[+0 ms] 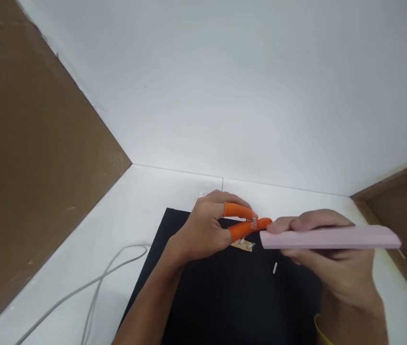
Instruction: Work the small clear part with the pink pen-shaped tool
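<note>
Head view, grey cable [92, 282], black mat [225, 297]

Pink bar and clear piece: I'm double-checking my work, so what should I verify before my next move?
1. Left hand pinching the small clear piece between its orange finger cots: ok.
2. Right hand gripping the pink bar: ok.
3. Pink bar touching the small clear piece: cannot tell from this angle.
4. Tan strip with small metal screws lying on the black mat: ok.
5. Grey cable lying off the black mat: ok.
6. Small white stick lying apart from the tan strip: ok.
</note>
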Demonstrator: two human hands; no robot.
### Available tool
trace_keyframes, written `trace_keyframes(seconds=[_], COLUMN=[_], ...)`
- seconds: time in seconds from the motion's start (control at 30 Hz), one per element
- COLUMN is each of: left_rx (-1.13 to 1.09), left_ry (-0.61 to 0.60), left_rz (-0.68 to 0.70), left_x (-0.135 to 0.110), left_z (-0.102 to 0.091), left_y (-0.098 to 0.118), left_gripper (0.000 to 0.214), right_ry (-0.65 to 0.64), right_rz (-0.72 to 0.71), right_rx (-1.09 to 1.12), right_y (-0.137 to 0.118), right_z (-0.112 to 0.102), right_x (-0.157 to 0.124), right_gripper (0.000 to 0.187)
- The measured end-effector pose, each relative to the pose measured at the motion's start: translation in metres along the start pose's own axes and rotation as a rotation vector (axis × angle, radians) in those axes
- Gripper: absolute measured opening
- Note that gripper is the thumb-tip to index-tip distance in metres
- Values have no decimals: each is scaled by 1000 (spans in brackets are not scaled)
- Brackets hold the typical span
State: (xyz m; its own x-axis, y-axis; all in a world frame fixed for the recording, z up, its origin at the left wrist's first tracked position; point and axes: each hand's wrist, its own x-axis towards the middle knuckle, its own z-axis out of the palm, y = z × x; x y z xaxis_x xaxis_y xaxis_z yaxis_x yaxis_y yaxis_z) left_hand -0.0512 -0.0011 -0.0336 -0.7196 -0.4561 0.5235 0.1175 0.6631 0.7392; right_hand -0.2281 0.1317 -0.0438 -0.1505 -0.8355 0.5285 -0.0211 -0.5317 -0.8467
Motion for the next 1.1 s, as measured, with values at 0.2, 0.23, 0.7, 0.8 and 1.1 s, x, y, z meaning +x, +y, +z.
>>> trace_keyframes(seconds=[0.2,0.23,0.7,0.8,1.1], left_rx=[-36,-41,-28,-17,-20], left_ry=[-3,-4,-4,-2,-11], left_rz=[35,29,2,-7,1], left_x=[-3,-4,-5,-1,-5], left_z=[2,2,4,3,3], left_y=[4,4,5,3,2], left_gripper=[7,6,8,8,10], right_ry=[512,547,571,323,425], right_rz=[-57,-65,-76,-39,-38], right_rx=[-104,-102,-73,-69,-99], right_y=[15,16,16,8,13], right_z=[6,5,-2,-8,-2], right_x=[0,1,-1,0,-2], right_gripper=[26,24,26,30,27])
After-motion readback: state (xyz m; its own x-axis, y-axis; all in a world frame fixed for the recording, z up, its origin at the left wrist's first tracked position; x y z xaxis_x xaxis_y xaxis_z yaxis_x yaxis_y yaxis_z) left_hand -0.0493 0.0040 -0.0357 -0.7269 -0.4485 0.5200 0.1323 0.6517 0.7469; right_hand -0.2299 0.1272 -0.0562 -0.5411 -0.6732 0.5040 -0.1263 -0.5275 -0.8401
